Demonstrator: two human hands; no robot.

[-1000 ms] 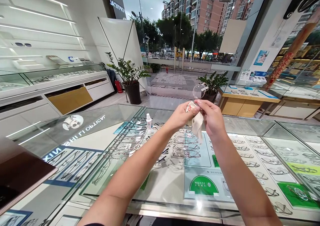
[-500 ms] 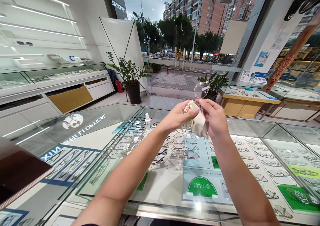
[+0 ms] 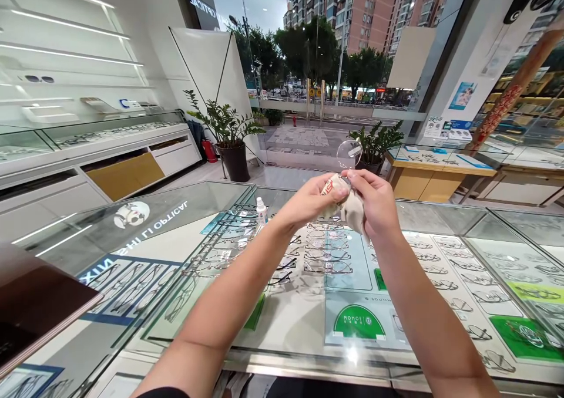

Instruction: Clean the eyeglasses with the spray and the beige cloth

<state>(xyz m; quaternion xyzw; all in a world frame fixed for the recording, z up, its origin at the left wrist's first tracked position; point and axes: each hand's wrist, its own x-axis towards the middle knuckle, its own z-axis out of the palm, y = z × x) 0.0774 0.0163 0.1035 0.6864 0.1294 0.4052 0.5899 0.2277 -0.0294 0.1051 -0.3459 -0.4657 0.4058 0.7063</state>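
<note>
At the far left, a pair of sunglasses (image 3: pixel 39 79) sits on a lit wall shelf (image 3: pixel 74 88). Below it runs a glass-topped display cabinet (image 3: pixel 170 164) with a tan drawer front, and just beyond its end a red fire extinguisher (image 3: pixel 208 150) stands on the floor. Next comes a leafy plant in a dark pot (image 3: pixel 234 164), in front of a white banner (image 3: pixel 207 63).

Nearer, a small white bottle (image 3: pixel 261 209) stands upright beside rows of eyeglass frames (image 3: pixel 328 251) at the glass counter. Above the counter, the left hand (image 3: pixel 308 199) pinches a cream cleaning cloth (image 3: pixel 353 211) with red lettering, thumb pressed on top, its grip narrow. A pair of eyeglasses (image 3: pixel 351 151) is held between the two hands, one round, clear lens standing up above the fingertips; the rest is hidden by cloth and fingers. The right hand (image 3: pixel 379 203) grips the eyeglasses with bent fingers close together, the cloth's loose end hanging beside its palm. Under the forearms lies a MOHOE display card (image 3: pixel 359 323) with a green half-circle.

To the right, more frames lie in columns, near a green display mat (image 3: pixel 513 345). Behind them stands a wooden display cabinet (image 3: pixel 434 185).
</note>
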